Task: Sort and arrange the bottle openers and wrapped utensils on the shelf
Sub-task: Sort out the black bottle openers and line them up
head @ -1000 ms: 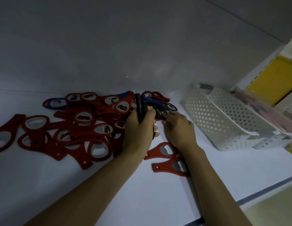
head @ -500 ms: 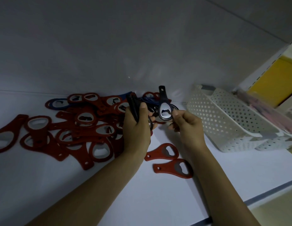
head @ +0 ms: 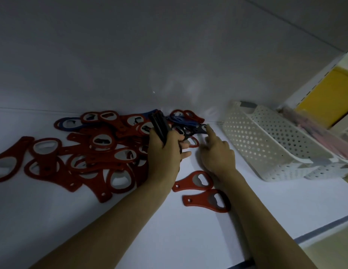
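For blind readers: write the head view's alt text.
Left hand grips a stack of black openers; right hand touches a dark opener with its forefinger. Red openers lie piled on the shelf, a basket at right.

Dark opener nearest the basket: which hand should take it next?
Right hand: its index finger touches the dark opener, and it holds nothing. The left hand is full, gripping a stack of black openers.
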`<act>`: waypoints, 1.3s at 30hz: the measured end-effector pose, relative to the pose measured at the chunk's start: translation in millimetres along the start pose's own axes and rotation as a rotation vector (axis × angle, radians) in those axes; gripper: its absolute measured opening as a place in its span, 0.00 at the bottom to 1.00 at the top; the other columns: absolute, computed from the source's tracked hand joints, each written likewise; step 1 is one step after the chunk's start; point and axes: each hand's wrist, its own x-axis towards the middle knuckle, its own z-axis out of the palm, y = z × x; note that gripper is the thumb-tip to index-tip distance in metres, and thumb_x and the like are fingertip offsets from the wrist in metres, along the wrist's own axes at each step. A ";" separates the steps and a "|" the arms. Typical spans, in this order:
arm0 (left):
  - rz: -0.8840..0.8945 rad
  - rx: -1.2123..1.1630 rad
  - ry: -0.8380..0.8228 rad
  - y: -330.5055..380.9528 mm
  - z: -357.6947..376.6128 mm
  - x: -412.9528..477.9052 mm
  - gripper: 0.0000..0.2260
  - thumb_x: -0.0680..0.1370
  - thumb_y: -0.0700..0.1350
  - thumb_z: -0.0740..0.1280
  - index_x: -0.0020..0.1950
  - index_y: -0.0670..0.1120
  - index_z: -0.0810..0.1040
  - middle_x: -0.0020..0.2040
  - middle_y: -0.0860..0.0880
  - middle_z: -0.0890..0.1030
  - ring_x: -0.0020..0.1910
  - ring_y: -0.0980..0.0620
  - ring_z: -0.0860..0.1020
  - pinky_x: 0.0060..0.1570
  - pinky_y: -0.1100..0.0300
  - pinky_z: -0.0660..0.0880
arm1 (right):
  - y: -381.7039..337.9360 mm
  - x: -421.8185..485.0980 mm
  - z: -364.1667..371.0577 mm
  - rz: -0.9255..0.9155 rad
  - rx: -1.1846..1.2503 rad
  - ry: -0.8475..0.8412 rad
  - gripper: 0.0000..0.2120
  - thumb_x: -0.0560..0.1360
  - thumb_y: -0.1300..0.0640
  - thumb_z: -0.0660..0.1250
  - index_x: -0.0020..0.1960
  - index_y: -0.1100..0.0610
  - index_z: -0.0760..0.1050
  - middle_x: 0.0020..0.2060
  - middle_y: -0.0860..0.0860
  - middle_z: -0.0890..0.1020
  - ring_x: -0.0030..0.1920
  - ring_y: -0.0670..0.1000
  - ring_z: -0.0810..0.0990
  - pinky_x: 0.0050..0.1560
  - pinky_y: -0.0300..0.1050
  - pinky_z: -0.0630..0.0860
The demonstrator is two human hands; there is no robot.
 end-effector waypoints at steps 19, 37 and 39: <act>-0.010 -0.018 -0.029 -4.0 -2.6 6.2 0.14 0.80 0.42 0.60 0.66 0.48 0.67 0.40 0.55 0.80 0.38 0.61 0.81 0.40 0.64 0.80 | -18.7 3.6 -19.9 -0.150 0.789 0.265 0.11 0.80 0.57 0.61 0.43 0.58 0.79 0.34 0.47 0.81 0.35 0.45 0.79 0.40 0.41 0.74; 0.033 0.208 -0.045 -8.4 -4.0 4.0 0.20 0.75 0.42 0.68 0.66 0.48 0.71 0.54 0.49 0.80 0.50 0.52 0.81 0.43 0.58 0.81 | -30.9 0.4 -1.7 -0.169 0.784 0.158 0.16 0.81 0.57 0.57 0.44 0.66 0.77 0.37 0.61 0.80 0.42 0.62 0.79 0.46 0.62 0.76; 0.024 0.194 -0.062 -7.2 -2.9 3.6 0.18 0.75 0.46 0.68 0.64 0.47 0.72 0.49 0.50 0.81 0.45 0.55 0.82 0.37 0.61 0.80 | -32.1 -2.2 -1.1 -0.193 0.794 0.145 0.17 0.82 0.55 0.57 0.42 0.63 0.77 0.35 0.58 0.81 0.40 0.58 0.79 0.47 0.59 0.77</act>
